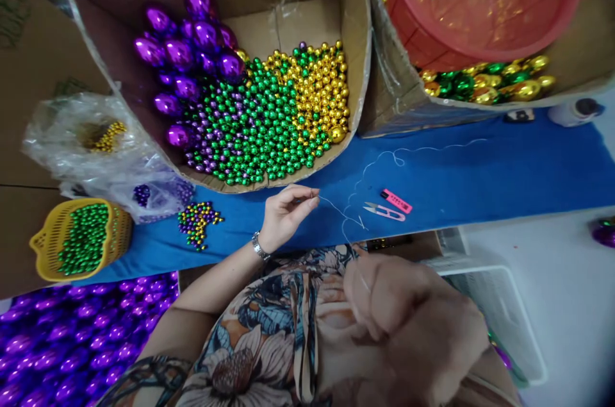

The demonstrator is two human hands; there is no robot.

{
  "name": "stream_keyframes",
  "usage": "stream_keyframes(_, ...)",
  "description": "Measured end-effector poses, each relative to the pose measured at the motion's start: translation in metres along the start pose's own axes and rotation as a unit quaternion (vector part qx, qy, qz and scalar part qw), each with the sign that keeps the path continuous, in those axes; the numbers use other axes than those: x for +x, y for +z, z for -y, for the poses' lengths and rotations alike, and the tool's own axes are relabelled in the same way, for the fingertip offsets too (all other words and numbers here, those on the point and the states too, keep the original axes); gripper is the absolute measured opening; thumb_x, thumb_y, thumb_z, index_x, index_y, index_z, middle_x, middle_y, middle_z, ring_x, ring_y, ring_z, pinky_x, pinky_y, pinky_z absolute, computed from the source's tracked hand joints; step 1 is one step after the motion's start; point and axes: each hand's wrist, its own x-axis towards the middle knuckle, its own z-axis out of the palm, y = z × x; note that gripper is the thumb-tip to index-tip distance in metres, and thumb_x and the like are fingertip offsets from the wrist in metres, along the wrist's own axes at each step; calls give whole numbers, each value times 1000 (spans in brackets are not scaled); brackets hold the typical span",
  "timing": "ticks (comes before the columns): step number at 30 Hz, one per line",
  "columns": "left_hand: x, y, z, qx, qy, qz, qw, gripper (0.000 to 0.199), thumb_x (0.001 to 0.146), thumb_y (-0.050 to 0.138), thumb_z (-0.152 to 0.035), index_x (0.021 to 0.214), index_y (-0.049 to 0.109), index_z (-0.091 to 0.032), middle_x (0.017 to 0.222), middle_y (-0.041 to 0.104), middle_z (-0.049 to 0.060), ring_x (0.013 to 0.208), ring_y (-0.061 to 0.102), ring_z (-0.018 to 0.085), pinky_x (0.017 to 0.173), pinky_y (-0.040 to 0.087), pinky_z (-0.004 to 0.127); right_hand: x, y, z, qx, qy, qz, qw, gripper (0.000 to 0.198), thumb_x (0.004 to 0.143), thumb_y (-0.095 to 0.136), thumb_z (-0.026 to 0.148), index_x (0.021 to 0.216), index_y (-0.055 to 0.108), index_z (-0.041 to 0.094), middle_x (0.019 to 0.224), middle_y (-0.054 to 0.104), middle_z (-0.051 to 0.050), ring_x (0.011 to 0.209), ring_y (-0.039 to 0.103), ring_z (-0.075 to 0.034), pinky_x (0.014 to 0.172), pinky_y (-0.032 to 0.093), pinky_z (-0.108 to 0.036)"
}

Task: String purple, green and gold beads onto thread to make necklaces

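Note:
My left hand (291, 215), with a metal-band watch (259, 247) at the wrist, is closed in a pinch on a thin white thread (330, 202). It is just in front of the large cardboard box. From my fingertips the thread runs right across the blue cloth, and a curled length stretches farther back. My right hand (398, 298) is raised close to the camera and smeared by motion, so its fingers cannot be read. Between and beyond the hands lie thread snips (385, 211) with pale pink handles and a small pink and black item (396, 200).
The cardboard box (307, 22) holds green, gold and purple beads (264, 118). Another box (398, 93) carries a red basket (432, 48). At left are a yellow basket (122, 227), loose beads (196, 224) and plastic bags (62, 138). A white crate (523, 323) stands lower right.

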Motion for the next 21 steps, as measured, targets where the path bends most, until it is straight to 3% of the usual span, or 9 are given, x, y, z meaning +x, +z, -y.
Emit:
stream_keyframes(2, 0, 2, -1, -1, -11, -1, 1000, 14, 76, 77, -25, 87, 73, -19, 91, 74, 4, 71, 70, 12, 68, 61, 25, 4, 2, -19, 2, -27, -23, 999, 19, 97, 50, 36, 89, 65, 27, 67, 55, 2, 64, 56, -10, 60, 51, -25)
stream_keyframes(3, 0, 3, -1, 0, -15, 1, 1000, 14, 76, 77, -26, 87, 73, -19, 90, 74, 4, 70, 70, 12, 66, 60, 24, 5, 3, -32, -42, -23, -51, 998, 9, 94, 55, 26, 92, 64, 26, 71, 58, 2, 69, 57, -11, 64, 51, -27)
stream_keyframes(5, 0, 4, -2, 8, -17, 4, 1000, 15, 76, 77, -28, 86, 73, -18, 88, 74, 4, 69, 70, 12, 66, 60, 24, 5, 7, -60, -166, 8, -109, 980, 11, 89, 59, 16, 95, 64, 24, 78, 62, 1, 72, 57, -11, 65, 50, -27)
stream_keyframes(10, -1, 2, 5, 12, -26, 12, 1000, 21, 75, 77, -32, 88, 72, -17, 91, 75, 5, 70, 70, 13, 68, 60, 25, -4, 16, -112, -265, 82, -96, 956, 9, 92, 57, 24, 95, 65, 20, 80, 61, -1, 71, 56, -11, 68, 49, -26)
stream_keyframes(17, -2, -3, 14, 16, -59, 10, 998, 24, 77, 76, -34, 94, 72, -17, 81, 73, 4, 69, 68, 13, 70, 59, 27, -10, 15, -122, -309, 114, -49, 943, 20, 95, 52, 31, 106, 64, 20, 82, 61, -3, 75, 59, -14, 74, 51, -28)
stream_keyframes(21, -2, -2, 12, 12, -67, 17, 998, 27, 78, 75, -37, 95, 72, -16, 81, 73, 4, 68, 68, 13, 69, 59, 27, -10, 13, -128, -370, 96, -40, 923, 36, 95, 50, 30, 130, 54, 19, 92, 59, -7, 85, 58, -19, 80, 52, -35)
